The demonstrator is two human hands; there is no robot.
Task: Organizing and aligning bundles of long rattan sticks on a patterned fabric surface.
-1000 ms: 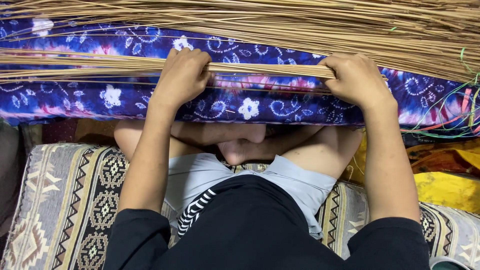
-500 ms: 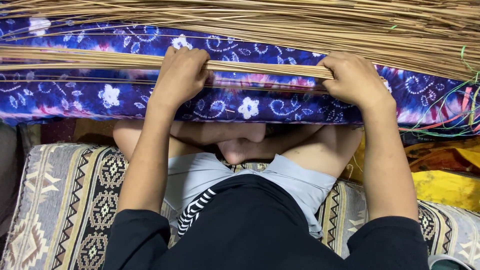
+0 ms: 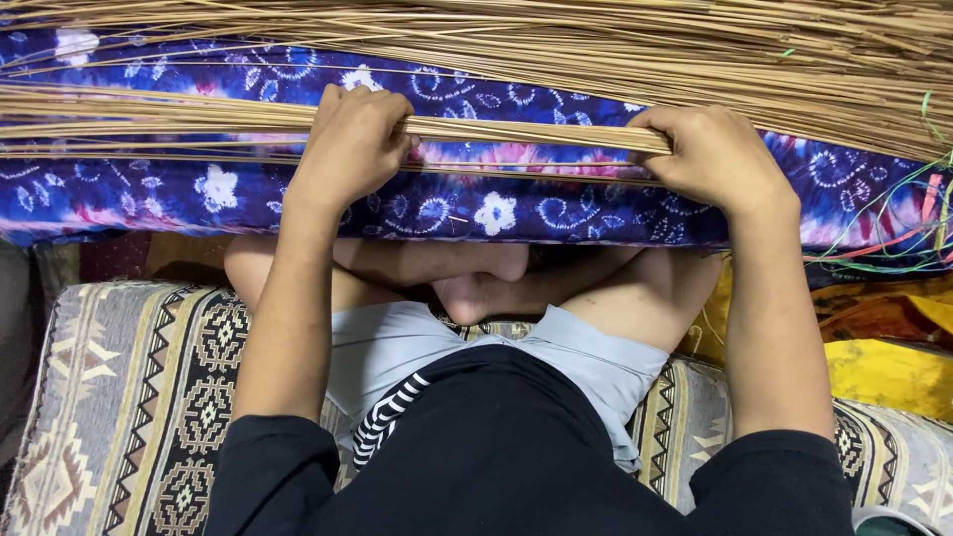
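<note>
Nearest the camera, the person sits cross-legged on a patterned rug, both arms reaching forward. The left hand and the right hand are each curled shut, fingers wrapped over a thin bundle of straw-coloured reeds that lies flat across a blue tie-dye cushion, with a bigger heap of loose reeds beyond it and coloured threads at the far right. Compared with half a second ago, hands and bundle sit in almost the same place, the grip unchanged.
</note>
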